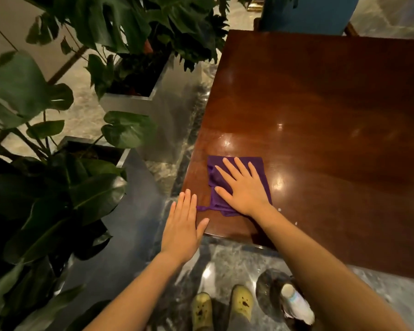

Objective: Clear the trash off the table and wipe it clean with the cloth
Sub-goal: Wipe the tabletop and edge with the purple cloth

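A purple cloth (239, 164) lies flat near the front left corner of the glossy dark wooden table (332, 111). My right hand (242, 187) presses on it palm down, fingers spread. My left hand (184, 225) is flat and empty, with its fingertips at the table's left front corner beside the cloth. A few tiny white specks (279, 209) sit on the wood just right of my right wrist. On the floor below the table's front edge, a dark bag (270, 290) holds a white plastic bottle (296, 304).
Large-leafed plants in metal planters (129, 101) stand close to the table's left side. A blue chair (306, 13) stands at the far end. My feet in yellow shoes (242, 299) are on the marble floor.
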Action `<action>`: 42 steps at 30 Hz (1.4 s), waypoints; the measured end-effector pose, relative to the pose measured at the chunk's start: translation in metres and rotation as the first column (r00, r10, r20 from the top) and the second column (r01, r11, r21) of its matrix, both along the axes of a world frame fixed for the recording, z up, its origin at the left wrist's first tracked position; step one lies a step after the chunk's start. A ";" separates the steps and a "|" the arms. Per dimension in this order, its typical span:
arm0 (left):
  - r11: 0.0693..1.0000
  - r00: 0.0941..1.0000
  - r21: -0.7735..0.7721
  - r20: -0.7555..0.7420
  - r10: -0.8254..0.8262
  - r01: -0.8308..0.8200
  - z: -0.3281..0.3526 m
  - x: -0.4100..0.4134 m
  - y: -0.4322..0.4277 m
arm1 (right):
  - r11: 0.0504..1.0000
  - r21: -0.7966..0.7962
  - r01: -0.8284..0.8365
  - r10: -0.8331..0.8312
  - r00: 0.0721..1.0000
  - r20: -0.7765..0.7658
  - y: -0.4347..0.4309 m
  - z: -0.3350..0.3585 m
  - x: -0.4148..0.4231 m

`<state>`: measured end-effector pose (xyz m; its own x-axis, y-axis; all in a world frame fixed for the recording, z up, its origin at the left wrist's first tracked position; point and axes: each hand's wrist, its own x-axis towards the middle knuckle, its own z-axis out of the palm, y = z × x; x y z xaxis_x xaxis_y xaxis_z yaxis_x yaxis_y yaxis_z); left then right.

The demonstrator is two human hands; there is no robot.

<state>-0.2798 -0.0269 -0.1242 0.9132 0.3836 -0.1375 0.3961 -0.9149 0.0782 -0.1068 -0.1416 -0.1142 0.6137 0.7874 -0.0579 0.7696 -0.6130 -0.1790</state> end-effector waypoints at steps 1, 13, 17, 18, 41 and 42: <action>1.000 1.000 -0.003 0.005 0.012 -0.012 0.001 0.000 -0.002 | 1.000 -0.005 0.016 -0.016 1.000 0.001 -0.010 0.000 0.001; 0.997 0.997 -0.047 0.054 -0.057 0.060 0.001 0.013 -0.046 | 0.947 -0.120 0.297 -0.296 0.955 0.031 -0.142 0.006 0.050; 0.999 0.996 -0.021 0.074 -0.040 0.042 -0.002 0.013 -0.049 | 0.883 -0.136 0.449 -0.448 0.893 0.044 -0.202 0.008 0.069; 0.999 0.996 -0.018 0.084 -0.043 0.044 -0.003 0.012 -0.049 | 0.863 -0.143 0.485 -0.484 0.874 0.043 -0.217 0.008 0.072; 0.998 0.997 -0.054 0.074 -0.024 0.028 -0.003 0.015 -0.051 | 0.686 -0.038 0.727 -0.728 0.685 -0.032 -0.147 0.005 -0.050; 0.997 0.996 -0.067 0.080 -0.030 0.036 -0.003 0.014 -0.051 | 0.703 -0.024 0.711 -0.711 0.702 -0.043 -0.132 0.004 -0.054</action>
